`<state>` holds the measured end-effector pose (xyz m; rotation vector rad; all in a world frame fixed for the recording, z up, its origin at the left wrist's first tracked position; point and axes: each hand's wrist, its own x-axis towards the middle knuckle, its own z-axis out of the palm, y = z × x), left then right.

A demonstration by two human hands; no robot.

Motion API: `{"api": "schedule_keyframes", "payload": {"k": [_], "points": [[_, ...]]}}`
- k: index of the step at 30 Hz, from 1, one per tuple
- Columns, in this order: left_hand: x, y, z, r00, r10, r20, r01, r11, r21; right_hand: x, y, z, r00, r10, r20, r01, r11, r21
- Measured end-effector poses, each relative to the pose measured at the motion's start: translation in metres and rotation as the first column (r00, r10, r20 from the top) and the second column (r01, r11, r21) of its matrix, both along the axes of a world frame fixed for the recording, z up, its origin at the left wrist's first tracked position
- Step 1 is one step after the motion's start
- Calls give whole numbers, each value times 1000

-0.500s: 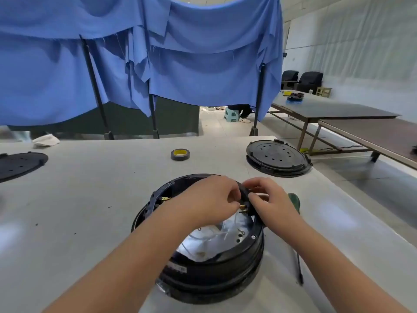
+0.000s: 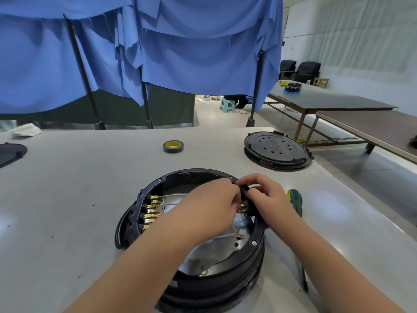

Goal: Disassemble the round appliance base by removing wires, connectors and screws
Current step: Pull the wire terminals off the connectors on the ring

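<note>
The round appliance base (image 2: 194,240) is positioned open side up on the grey table (image 2: 67,199), near its front edge. A row of brass terminals (image 2: 151,211) with white wires (image 2: 173,197) is seen inside the base at its left wall. At the far right of the base rim, a black connector block (image 2: 244,192) is pinched by the fingers of the right hand (image 2: 268,199). The left hand (image 2: 209,208) is curled over the same spot (whether anything is clamped by its fingertips cannot be told). A green-handled screwdriver (image 2: 295,202) is laid just right of the base. A tape roll (image 2: 173,146) is placed beyond the base, and a black round cover (image 2: 278,150) beyond it to the right.
</note>
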<state>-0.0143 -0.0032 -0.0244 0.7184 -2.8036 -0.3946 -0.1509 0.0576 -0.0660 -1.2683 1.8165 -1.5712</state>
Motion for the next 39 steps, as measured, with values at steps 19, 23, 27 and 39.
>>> {"api": "schedule_keyframes", "payload": {"k": [19,23,27,39], "points": [[-2,7,-1,998,36,44,-20,947,-321,0,5,-3,1000,11,18,-10,999,-41],[0,8,-3,1000,19,15,-12,924,-382,0,5,-2,1000,8,8,-8,999,-37],[0,8,-4,1000,24,15,-16,914,-406,0,6,0,1000,13,-5,-13,999,-31],[0,8,-4,999,35,16,-27,934,-357,0,7,1,999,39,-14,-39,999,-34]]}}
